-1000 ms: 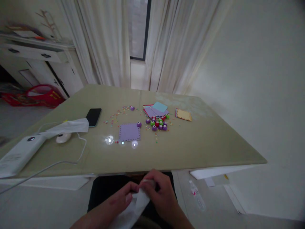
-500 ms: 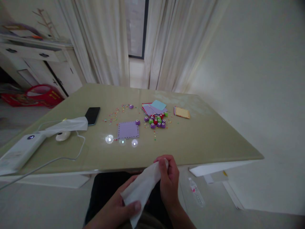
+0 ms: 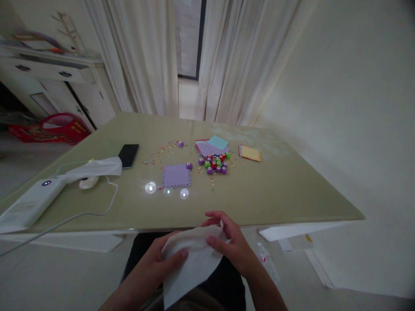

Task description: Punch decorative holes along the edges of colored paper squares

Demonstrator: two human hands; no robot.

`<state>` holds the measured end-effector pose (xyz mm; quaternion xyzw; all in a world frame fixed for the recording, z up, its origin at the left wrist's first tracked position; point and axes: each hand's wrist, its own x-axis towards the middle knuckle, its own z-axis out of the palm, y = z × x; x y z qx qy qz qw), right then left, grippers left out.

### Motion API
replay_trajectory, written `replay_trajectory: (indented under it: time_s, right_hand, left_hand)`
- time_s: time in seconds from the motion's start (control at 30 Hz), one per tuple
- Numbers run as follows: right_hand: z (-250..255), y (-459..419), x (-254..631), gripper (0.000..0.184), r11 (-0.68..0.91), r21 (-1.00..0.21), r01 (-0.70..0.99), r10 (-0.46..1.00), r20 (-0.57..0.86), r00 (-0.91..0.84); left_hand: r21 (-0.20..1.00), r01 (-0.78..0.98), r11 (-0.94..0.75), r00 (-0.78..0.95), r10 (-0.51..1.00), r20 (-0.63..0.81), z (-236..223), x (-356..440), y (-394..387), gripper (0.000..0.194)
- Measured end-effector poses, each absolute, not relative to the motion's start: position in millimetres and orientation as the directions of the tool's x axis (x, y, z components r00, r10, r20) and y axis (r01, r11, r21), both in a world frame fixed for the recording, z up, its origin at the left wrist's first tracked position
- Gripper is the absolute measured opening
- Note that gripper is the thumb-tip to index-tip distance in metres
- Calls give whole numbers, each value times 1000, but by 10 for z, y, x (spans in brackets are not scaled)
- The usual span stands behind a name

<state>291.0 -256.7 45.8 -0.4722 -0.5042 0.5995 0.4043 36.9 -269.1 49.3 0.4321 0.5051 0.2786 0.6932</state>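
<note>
Both my hands hold a white tissue (image 3: pixel 191 263) over my lap, just in front of the table's near edge. My left hand (image 3: pixel 162 263) grips its left edge, thumb on top. My right hand (image 3: pixel 231 244) pinches its upper right part, with the fingers curled over the sheet. The tissue is spread out and hangs down toward my legs. On the green table (image 3: pixel 275 190) lie a purple square card (image 3: pixel 176 176), a cluster of small coloured paper punches (image 3: pixel 216 163) and a stack of coloured paper (image 3: pixel 212 145).
A black phone (image 3: pixel 128 155), a folded white tissue (image 3: pixel 97 167), a white round device (image 3: pixel 88 182) with a cable, and a white box (image 3: pixel 27 203) are at the table's left. A yellow card (image 3: pixel 250 153) lies right. A bottle (image 3: pixel 267 261) lies on the floor.
The tissue went from bunched between my hands to stretched out and then spread wide. My left hand moved up to its left edge; my right hand lowered onto its top.
</note>
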Motion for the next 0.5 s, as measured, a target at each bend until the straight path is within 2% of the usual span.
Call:
replay_trajectory:
  time_s: [0.13,0.2,0.3,0.5]
  right_hand:
    - [398,-2555,2819,42,-141,-986,88,984,-150,-95]
    - [403,-2542,2788,41,-105,-983,149,993,-112,-42]
    - [459,-2527,2773,43,-82,-974,211,996,-89,-25]
    - [560,-2562,2738,43,-133,-974,186,990,-139,-19]
  left_hand:
    - [846,12,534,184,830,-526,443,408,-2718,70]
    - [841,17,541,141,831,-538,391,381,-2710,67]
    - [880,59,472,147,868,-475,302,287,-2671,62]
    - [895,85,438,175,878,-446,237,233,-2666,62]
